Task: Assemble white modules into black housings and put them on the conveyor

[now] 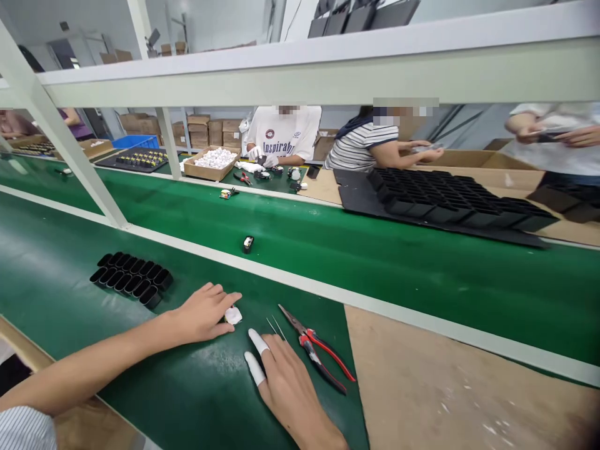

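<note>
My left hand (pixel 204 315) is low over the green work surface, with thumb and index finger around a small white piece (pixel 233 315). Part of that piece is hidden under the fingers, and its kind is not clear. My right hand (pixel 288 384) is just to the right, white finger cots on two of its fingers. The thin metal tips of tweezers (pixel 276 328) stick out past its curled fingers; the rest of them is covered by the hand. Beside it lie long-nose pliers (pixel 312 340) with red and black handles, untouched.
Several black oval cases (pixel 129 275) stand in rows at left. A small black-and-white part (pixel 248 244) sits on the green conveyor belt (pixel 328 250). Brown board (pixel 445 387) covers the right side. Across the belt, co-workers handle parts near a box of white pieces (pixel 213 164) and black trays (pixel 459 194).
</note>
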Action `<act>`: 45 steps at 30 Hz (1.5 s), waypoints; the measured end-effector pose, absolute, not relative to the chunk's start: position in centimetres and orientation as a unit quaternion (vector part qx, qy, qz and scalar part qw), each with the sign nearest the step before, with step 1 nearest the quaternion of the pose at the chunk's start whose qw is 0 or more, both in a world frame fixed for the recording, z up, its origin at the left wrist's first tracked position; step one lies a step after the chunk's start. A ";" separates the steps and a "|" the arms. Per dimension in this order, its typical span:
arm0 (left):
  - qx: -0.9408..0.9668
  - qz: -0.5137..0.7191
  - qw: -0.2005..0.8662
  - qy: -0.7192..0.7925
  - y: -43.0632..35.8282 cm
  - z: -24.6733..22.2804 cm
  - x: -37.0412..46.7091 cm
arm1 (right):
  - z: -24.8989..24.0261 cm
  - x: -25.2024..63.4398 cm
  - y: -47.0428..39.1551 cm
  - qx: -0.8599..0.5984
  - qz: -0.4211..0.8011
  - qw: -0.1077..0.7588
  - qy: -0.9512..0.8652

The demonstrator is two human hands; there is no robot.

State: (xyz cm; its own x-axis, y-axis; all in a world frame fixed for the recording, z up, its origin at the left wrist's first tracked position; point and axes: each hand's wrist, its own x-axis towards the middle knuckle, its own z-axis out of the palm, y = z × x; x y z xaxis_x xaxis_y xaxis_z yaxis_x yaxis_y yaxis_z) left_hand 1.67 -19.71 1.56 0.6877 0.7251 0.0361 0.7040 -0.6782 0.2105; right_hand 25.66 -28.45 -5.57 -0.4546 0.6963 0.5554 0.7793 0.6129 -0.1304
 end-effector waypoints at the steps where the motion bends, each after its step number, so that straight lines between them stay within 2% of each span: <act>1: 0.912 0.069 0.089 0.395 -20.1 1.6 1.0 | -5.5 25.6 -28.5 -0.436 -0.066 0.283 -0.852; 3: 0.896 0.116 0.075 0.423 -19.8 2.2 -1.4 | -5.4 25.4 -28.7 -0.443 -0.056 0.268 -0.854; 6: 0.864 0.184 -0.028 0.468 -18.7 3.4 -6.4 | -5.2 25.2 -28.8 -0.452 -0.036 0.262 -0.852; 10: 0.824 0.149 -0.163 0.522 -18.4 3.4 -11.7 | -5.0 24.7 -28.3 -0.467 0.022 0.269 -0.842; 13: 0.816 0.126 -0.175 0.536 -18.6 2.5 -13.1 | -4.3 24.2 -27.6 -0.485 0.055 0.230 -0.842; 17: 0.825 0.143 -0.138 0.529 -18.3 2.1 -12.1 | -2.7 23.1 -26.5 -0.516 0.074 0.147 -0.841; 19: 0.837 0.182 -0.104 0.506 -18.3 2.2 -10.5 | -2.1 22.4 -26.0 -0.530 0.079 0.133 -0.834; 23: 0.864 0.271 0.047 0.421 -18.9 1.6 -5.4 | -1.6 21.7 -25.1 -0.526 0.088 0.161 -0.830; 27: 0.874 0.274 0.140 0.376 -20.0 -0.3 -1.2 | -2.4 22.9 -25.2 -0.481 0.091 0.184 -0.852; 31: 0.867 0.291 0.162 0.372 -20.5 -2.0 -0.1 | -4.1 23.8 -26.6 -0.448 -0.003 0.215 -0.868; 35: 0.849 0.335 0.195 0.359 -20.8 -2.7 -0.6 | -5.2 23.5 -27.8 -0.450 -0.094 0.169 -0.872; 45: 0.789 0.435 0.246 0.357 -21.3 -1.6 -2.3 | -4.1 24.4 -27.4 -0.485 0.081 0.267 -0.829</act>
State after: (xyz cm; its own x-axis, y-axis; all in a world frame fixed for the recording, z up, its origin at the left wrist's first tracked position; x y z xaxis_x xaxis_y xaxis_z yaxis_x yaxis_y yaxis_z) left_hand -2.30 -21.32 -1.57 0.3667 0.7773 0.5113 0.3483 -0.6243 0.6993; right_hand 24.42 -27.36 -4.08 -0.3869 0.8477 0.3629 0.7610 0.5158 -0.3935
